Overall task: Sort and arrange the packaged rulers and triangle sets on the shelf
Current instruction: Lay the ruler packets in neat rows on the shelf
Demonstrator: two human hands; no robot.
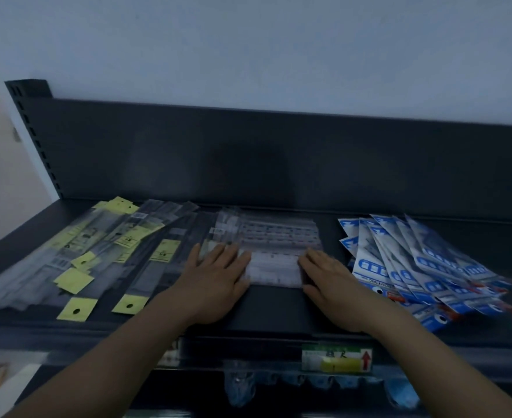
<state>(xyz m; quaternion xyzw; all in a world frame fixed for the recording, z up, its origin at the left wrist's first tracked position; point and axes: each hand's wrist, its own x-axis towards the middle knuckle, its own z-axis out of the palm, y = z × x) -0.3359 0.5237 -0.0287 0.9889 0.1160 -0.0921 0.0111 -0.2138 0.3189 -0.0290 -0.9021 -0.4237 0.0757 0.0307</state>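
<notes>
My left hand (215, 276) and right hand (330, 279) lie flat, fingers spread, grasping nothing, pressing the ends of the clear ruler packs (274, 251) mid-shelf (279, 309); even inward pressure should square the stack.

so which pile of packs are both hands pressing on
The clear ruler packs in the middle, between the left hand and right hand; the yellow-tagged and blue piles lie untouched beside them.

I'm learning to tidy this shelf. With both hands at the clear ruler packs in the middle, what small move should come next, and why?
Probably press the left hand and right hand inward to square the clear ruler packs. The hands flank the front pack, and the packs behind it look slightly offset.
</notes>
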